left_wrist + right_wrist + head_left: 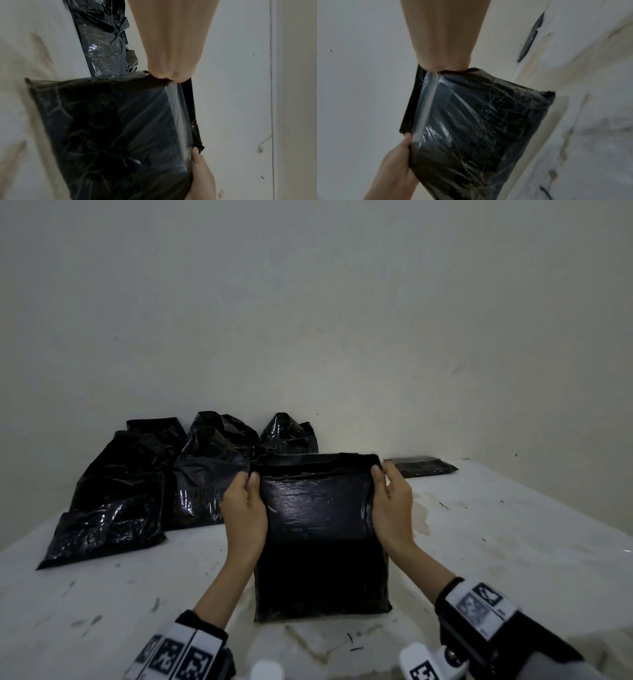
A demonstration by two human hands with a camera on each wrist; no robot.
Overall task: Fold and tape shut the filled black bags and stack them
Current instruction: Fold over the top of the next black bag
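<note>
Here both hands [318, 505] grip glossy, crinkly, rectangular black bag [318, 529] w/ folded top.

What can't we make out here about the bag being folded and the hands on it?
- Contents of the bag: opaque black plastic, every view.
- Fingers of the left hand and right hand: behind the bag's top corners in the head view; the wrist views show only the backs of the hands.
- Tape on the fold: glare and blur in both wrist views, can't confirm.
- Flat packet by the wall: too small and dark.

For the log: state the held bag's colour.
Glossy black bag; clearest in the head view.
</note>
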